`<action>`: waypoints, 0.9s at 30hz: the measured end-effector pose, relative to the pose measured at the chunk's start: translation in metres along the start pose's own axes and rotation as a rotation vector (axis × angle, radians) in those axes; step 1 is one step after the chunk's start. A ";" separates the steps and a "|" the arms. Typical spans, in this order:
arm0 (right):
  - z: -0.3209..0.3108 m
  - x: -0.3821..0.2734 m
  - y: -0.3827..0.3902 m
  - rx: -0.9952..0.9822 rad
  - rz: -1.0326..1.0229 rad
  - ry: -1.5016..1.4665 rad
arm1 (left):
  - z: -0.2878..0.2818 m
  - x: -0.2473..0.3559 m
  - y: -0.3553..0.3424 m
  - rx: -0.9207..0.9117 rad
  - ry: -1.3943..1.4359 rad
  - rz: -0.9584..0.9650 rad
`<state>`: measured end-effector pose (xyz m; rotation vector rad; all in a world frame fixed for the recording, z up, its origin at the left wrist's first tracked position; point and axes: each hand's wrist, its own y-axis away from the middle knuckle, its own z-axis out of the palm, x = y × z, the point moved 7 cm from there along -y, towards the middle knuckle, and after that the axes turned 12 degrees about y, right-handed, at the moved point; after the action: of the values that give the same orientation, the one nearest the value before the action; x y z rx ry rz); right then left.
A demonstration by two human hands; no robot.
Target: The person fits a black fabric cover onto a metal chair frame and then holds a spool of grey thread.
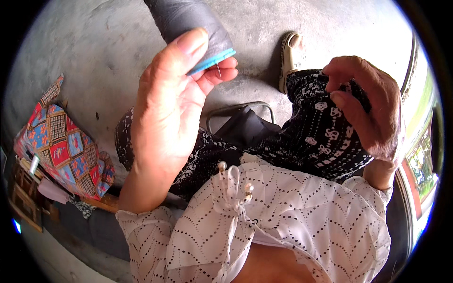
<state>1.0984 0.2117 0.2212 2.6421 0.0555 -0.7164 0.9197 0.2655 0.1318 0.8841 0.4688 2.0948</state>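
White eyelet blouse (302, 221), with its beaded tie at the front, filled the bottom of the head view, closest to the lens as you sat over your work. Your left hand (172, 113) was raised, fingers closed around a spool of grey thread (188, 21) with a blue rim, and a thin needle (219, 70) showed just beside your fingertips; whether the fingers pinched it or it merely lay against them could not be told. Your right hand (365, 106) was clamped on a bunched fold of the black-and-white patterned fabric (316, 137) draped across your lap. The two hands stood well apart. A beige sandal (290, 56) lay on the concrete floor (94, 52) beyond your knee, and a patchwork cushion (66, 146) sat at your left beside a wooden frame.

Judged from this, the needle was the risk: held so lightly next to the spool, it could have slipped to the floor or pricked a fingertip. Any thread running between the hands could not be made out; a tug on the fabric might have pulled it loose.
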 end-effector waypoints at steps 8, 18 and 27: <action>0.010 0.009 0.003 -0.046 -0.041 -0.003 | -0.003 0.001 0.001 0.058 0.041 0.083; -0.001 0.007 -0.009 -0.040 0.037 -0.032 | 0.002 0.005 -0.008 0.042 0.001 0.011; -0.014 0.008 -0.031 -0.014 -0.070 0.071 | -0.010 -0.002 -0.023 0.172 0.104 -0.070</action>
<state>1.1077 0.2456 0.2172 2.6628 0.1727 -0.6425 0.9260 0.2779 0.1106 0.8453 0.7335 2.0659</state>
